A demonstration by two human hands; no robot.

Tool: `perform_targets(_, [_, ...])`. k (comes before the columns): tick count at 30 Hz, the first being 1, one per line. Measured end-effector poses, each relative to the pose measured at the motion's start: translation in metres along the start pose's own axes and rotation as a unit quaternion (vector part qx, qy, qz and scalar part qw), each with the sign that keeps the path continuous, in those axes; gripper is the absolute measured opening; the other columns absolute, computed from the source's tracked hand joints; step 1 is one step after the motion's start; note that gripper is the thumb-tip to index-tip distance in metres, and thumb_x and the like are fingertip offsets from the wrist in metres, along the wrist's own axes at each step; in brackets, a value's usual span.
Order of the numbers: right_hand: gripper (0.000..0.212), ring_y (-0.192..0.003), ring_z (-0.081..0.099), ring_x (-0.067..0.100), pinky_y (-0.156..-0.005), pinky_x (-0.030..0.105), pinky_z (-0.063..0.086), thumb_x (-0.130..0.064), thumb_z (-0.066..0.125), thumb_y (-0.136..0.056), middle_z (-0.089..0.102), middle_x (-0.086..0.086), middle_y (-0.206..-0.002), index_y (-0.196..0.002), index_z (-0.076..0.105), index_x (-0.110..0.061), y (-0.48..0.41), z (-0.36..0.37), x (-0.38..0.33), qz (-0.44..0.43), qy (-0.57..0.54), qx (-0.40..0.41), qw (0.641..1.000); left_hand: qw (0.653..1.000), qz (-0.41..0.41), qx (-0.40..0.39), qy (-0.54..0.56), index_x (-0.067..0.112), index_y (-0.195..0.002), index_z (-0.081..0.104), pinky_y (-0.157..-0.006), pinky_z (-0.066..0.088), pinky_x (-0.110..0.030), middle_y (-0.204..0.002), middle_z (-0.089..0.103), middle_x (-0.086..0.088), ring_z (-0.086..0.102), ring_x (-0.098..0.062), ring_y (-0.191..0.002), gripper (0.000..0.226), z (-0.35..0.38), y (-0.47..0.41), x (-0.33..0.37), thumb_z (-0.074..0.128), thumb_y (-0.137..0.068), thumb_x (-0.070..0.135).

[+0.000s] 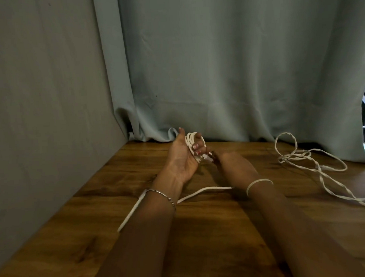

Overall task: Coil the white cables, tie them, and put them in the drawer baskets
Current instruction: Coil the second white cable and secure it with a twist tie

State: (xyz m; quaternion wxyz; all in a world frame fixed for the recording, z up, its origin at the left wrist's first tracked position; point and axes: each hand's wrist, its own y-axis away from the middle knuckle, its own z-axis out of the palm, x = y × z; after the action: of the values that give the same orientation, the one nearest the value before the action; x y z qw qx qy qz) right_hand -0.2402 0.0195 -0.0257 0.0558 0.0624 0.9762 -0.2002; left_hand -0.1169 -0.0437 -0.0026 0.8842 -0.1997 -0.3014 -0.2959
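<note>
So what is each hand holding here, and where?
Left hand holds the white cable by its coils, wound round that hand; right hand pinches the strand beside them.

Two hands [183, 159], two white cables [299, 156], one bracelet [165, 196], one wrist band [259, 183], one wooden table [212, 225].

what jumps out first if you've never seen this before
Mid-frame, the left hand holds a white coil looped over it, while the right hand pinches its lower part. At right, a loose white cable sprawls on the wooden table, a grey-green curtain behind.
</note>
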Motion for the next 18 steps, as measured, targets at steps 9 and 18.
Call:
perform_targets(9, [0.015, -0.067, 0.06, 0.018, -0.062, 0.029, 0.046, -0.025, 0.063, -0.091, 0.062, 0.002, -0.07, -0.086, 0.064, -0.011, 0.002, -0.011, -0.017, 0.053, -0.205, -0.067, 0.975, 0.984, 0.152, 0.088, -0.009, 0.006, -0.087, 0.052, -0.066, 0.047, -0.028, -0.059, 0.052, -0.004, 0.05, -0.014, -0.054, 0.04, -0.011, -0.006, 0.005, 0.028, -0.105, 0.033])
perform_targets(18, [0.023, -0.044, 0.05, 0.005, -0.06, 0.025, 0.058, -0.002, 0.04, -0.1, 0.053, 0.0, -0.063, -0.107, 0.062, -0.002, 0.005, -0.015, -0.029, 0.189, -0.699, -0.19, 0.663, 0.976, 0.168, 0.113, -0.073, 0.012, -0.105, 0.045, -0.059, 0.053, -0.027, -0.08, 0.069, -0.008, 0.069, -0.02, -0.078, 0.025, -0.02, -0.009, 0.004, 0.027, -0.105, 0.03])
